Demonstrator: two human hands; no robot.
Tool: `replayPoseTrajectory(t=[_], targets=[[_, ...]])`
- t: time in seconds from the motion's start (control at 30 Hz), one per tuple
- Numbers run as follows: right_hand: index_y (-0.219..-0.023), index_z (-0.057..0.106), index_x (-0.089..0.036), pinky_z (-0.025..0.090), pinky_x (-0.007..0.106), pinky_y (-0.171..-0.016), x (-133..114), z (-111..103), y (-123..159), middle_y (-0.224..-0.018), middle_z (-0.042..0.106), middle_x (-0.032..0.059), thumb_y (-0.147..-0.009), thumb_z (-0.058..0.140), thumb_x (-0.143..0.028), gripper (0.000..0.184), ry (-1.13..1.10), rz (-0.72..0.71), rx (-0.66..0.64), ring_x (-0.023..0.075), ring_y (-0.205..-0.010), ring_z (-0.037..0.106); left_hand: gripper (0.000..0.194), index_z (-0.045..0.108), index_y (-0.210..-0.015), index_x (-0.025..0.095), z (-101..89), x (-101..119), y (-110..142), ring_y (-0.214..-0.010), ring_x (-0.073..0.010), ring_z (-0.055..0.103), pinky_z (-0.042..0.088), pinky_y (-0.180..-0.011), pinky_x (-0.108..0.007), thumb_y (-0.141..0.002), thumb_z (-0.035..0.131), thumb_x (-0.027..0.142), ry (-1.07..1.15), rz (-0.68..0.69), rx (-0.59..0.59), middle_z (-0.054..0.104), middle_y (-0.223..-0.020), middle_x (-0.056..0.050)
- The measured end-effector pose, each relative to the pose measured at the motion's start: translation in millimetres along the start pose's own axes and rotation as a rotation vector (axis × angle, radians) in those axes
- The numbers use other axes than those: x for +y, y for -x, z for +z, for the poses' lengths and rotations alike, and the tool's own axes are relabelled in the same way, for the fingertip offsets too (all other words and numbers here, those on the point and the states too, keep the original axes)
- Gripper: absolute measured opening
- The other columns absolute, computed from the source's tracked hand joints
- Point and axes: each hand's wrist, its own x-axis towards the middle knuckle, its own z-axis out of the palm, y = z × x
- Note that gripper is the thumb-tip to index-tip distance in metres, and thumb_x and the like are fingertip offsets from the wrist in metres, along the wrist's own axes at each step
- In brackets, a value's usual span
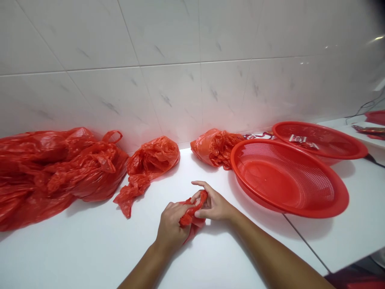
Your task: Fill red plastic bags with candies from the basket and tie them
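Observation:
Both hands meet over the white counter (90,249) around one crumpled red plastic bag (190,216). My left hand (172,228) is closed around the bag's lower part. My right hand (214,204) pinches its upper end between thumb and fingers. The bag is bunched into a small twisted wad between the two hands.
A large heap of red plastic bags (48,172) lies at the left, with another red bag (148,164) beside it and a third (215,147) by the wall. A red mesh basket (339,200) leans at the right, with a second red basket (355,150) behind it.

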Motion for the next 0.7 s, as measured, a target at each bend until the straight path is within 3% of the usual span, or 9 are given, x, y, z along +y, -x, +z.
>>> replayPoseTrajectory(t=[0.07,0.2,0.37,0.5,0.7], targets=[[-0.150,0.043,-0.029,0.058,0.033,-0.081,4,-7,-4,-0.117,0.069,0.0071,-0.079,0.092,-0.043,0.087,-0.035,-0.031,0.060,0.0169,-0.088,0.070,0.027,0.064,-0.073,0.022,0.1,-2,1,-0.058,-0.0155,0.062,0.042,-0.062,-0.032,-0.094,0.048,0.015,-0.020,0.000,0.006,0.069,-0.065,0.001],[-0.136,0.055,-0.025,0.054,0.029,-0.066,9,-24,-9,-0.110,0.067,0.0066,-0.088,0.080,-0.055,0.062,0.042,-0.052,0.208,0.0158,-0.075,0.069,0.021,0.055,-0.067,0.022,2.4,-5,3,-0.055,-0.0140,0.055,0.043,-0.063,-0.030,-0.085,0.048,0.015,-0.034,-0.014,-0.030,0.063,-0.060,0.003],[-0.120,0.067,-0.022,0.053,0.031,-0.072,14,-24,-10,-0.096,0.070,0.0050,-0.095,0.069,-0.051,0.039,0.252,0.038,0.313,0.0194,-0.080,0.070,0.015,0.048,-0.062,0.023,6.6,-2,5,-0.054,-0.0147,0.049,0.041,-0.062,-0.030,-0.075,0.049,0.015,-0.080,-0.051,-0.079,0.059,-0.058,0.002],[-0.114,0.070,-0.022,0.052,0.033,-0.078,12,-15,-8,-0.092,0.073,0.0048,-0.099,0.062,-0.049,0.032,0.324,0.047,0.318,0.0197,-0.083,0.070,0.013,0.048,-0.066,0.023,11.2,3,2,-0.057,-0.0155,0.051,0.040,-0.063,-0.030,-0.075,0.050,0.013,-0.113,-0.089,-0.128,0.061,-0.062,0.002],[-0.107,0.069,-0.020,0.050,0.030,-0.071,10,-14,-4,-0.090,0.073,0.0035,-0.099,0.059,-0.053,0.035,0.306,0.062,0.339,0.0166,-0.072,0.066,0.018,0.056,-0.079,0.023,11.7,9,-1,-0.065,-0.0191,0.059,0.043,-0.066,-0.032,-0.073,0.054,0.006,-0.126,-0.162,-0.190,0.070,-0.074,0.000]])
